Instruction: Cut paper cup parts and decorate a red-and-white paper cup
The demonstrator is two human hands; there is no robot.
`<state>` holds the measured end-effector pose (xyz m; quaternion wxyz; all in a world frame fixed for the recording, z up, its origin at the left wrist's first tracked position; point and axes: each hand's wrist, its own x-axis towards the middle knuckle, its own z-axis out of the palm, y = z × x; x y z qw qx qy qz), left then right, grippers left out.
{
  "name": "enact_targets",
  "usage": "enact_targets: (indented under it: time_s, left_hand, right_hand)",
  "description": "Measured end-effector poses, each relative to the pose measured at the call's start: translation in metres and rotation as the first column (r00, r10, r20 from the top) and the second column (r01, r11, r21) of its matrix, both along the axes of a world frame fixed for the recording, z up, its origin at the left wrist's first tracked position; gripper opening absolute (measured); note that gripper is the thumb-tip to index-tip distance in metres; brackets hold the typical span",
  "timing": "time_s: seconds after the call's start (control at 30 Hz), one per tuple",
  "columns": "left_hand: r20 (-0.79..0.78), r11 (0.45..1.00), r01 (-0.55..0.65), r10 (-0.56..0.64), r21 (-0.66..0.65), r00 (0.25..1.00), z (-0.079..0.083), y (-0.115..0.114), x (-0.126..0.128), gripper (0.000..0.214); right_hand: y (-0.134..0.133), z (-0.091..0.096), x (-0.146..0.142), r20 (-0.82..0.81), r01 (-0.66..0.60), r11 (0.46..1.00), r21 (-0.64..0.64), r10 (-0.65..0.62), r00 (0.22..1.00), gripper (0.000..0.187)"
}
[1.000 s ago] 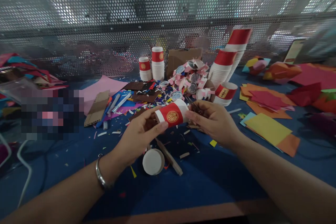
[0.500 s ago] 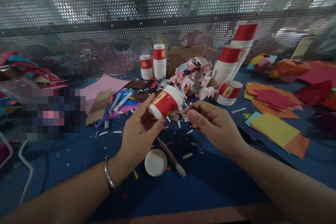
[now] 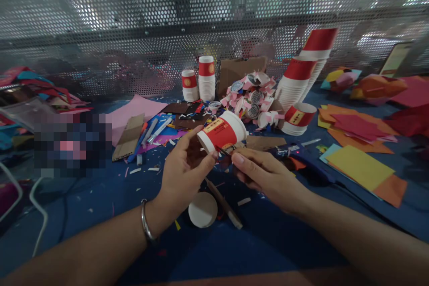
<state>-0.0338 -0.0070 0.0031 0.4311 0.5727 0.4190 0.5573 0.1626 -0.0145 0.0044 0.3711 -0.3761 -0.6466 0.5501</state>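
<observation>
My left hand [image 3: 182, 178] grips a red and white paper cup [image 3: 221, 132] by its lower end, tilted with the rim up and to the right. My right hand [image 3: 264, 175] is closed in a pinch on a thin dark tool whose tip touches the cup's red band. Under the hands, an upturned white cup [image 3: 202, 209] and a brown stick [image 3: 224, 203] lie on the blue table [image 3: 261, 237]. A blue glue gun [image 3: 303, 154] lies just right of my right hand.
Stacks of red and white cups [image 3: 296, 82] and two short stacks [image 3: 200, 79] stand at the back, beside a heap of pink cut pieces [image 3: 250, 96]. Coloured paper sheets [image 3: 358, 165] lie to the right, pens and cardboard [image 3: 129, 136] to the left. A perforated metal screen [image 3: 167, 22] closes the far side.
The cup has tilted from lying sideways to rim up and right. My right hand has come off the cup's rim and now pinches a thin tool against the cup.
</observation>
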Motion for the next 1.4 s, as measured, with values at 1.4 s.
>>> enact_targets:
  time_s: [1.4]
  left_hand:
    - [-0.272, 0.966, -0.168, 0.218, 0.197, 0.937, -0.0064, 0.0034, -0.0045, 0.042]
  right_hand:
    - [-0.0041, 0.0041, -0.0081, -0.169, -0.027, 0.940, -0.341, -0.033, 0.985, 0.046]
